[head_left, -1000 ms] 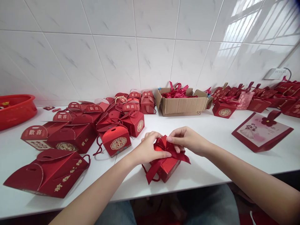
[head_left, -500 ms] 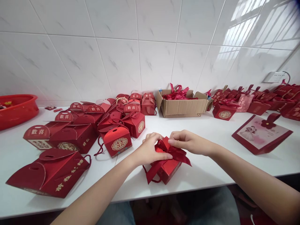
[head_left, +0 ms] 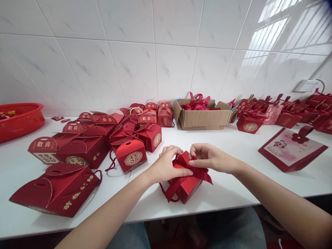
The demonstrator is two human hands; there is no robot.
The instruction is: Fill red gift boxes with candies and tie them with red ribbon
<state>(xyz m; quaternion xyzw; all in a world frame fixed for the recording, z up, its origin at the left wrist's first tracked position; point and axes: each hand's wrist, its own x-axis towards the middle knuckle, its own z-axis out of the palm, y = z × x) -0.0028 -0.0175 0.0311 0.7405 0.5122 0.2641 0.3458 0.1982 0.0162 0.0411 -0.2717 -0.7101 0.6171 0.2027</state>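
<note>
A small red gift box (head_left: 189, 189) stands near the table's front edge, with a dark red ribbon bow (head_left: 183, 159) across its top. My left hand (head_left: 168, 165) grips the box from its left side, the thumb pressing over the ribbon and the other fingers curled behind. At the bow's right loop, my right hand (head_left: 209, 158) pinches the ribbon between thumb and fingertips. A ribbon tail hangs down the front left, another sticks out to the right. A twisted red cord (head_left: 169, 197) loops out at the box's lower left. My hands hide much of the box's top.
Several red gift boxes (head_left: 85, 150) crowd the left of the white table (head_left: 228, 193). At the back, a cardboard box (head_left: 203, 119) holds red ribbons. A tilted box with a pink panel (head_left: 286, 145) stands right, more red boxes (head_left: 287, 119) behind; a red basin (head_left: 23, 121) stands far left.
My right hand has shifted from the box's top flap onto the bow's right loop and now pinches it. My left hand keeps its hold. The view has moved slightly.
</note>
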